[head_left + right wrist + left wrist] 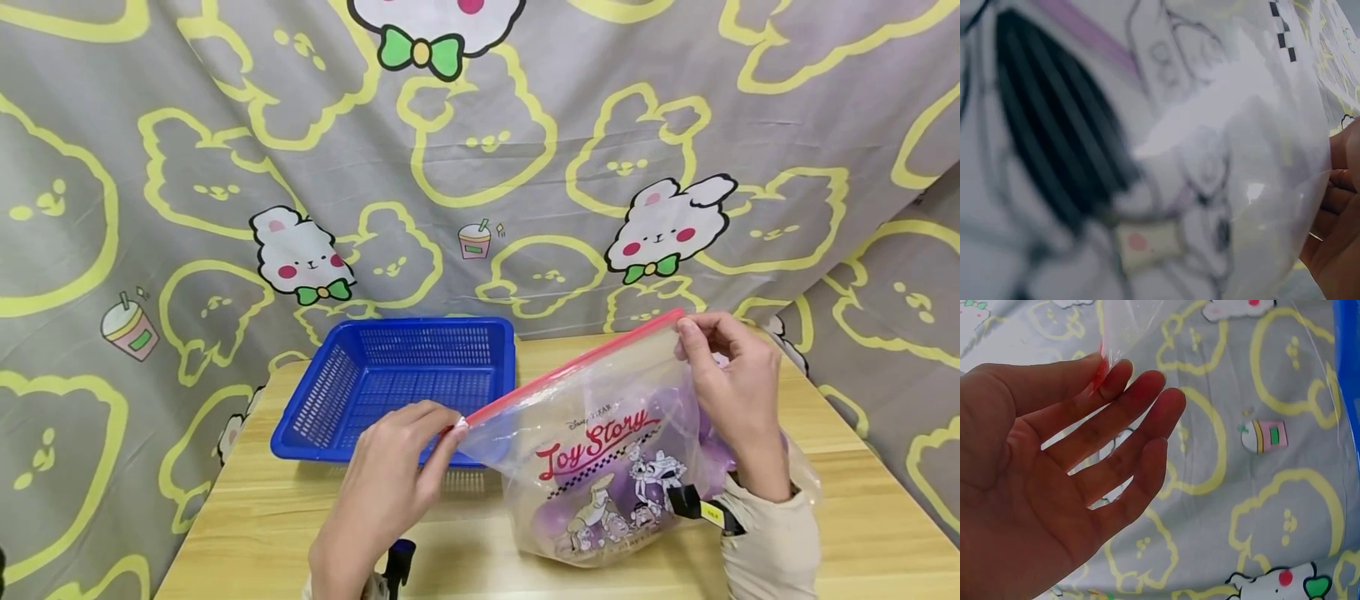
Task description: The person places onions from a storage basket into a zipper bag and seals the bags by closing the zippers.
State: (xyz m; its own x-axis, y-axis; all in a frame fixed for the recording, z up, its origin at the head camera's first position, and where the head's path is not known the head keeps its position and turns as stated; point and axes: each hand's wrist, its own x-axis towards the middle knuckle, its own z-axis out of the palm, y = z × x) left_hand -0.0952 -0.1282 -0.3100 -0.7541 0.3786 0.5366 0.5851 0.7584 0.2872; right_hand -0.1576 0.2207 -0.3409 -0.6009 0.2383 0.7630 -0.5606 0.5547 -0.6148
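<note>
A clear plastic zip bag (517, 492) with red Toy Story lettering and printed characters hangs slanted between my hands, its red zip strip (577, 362) rising to the right. Rounded purple items (555, 517) show through its wall; their kind is unclear. My left hand (393, 471) pinches the lower left end of the strip between thumb and forefinger. In the left wrist view, that hand's other fingers (1129, 450) are spread loosely. At the upper right end, my right hand (738, 383) pinches the bag's edge. The bag's printed side (1260, 156) fills most of the right wrist view.
A blue perforated plastic basket (427, 329) stands behind my left hand on the wooden table (247, 517). More purple shapes in clear plastic (716, 458) lie behind my right wrist. A grey patterned curtain (525, 275) hangs along the back.
</note>
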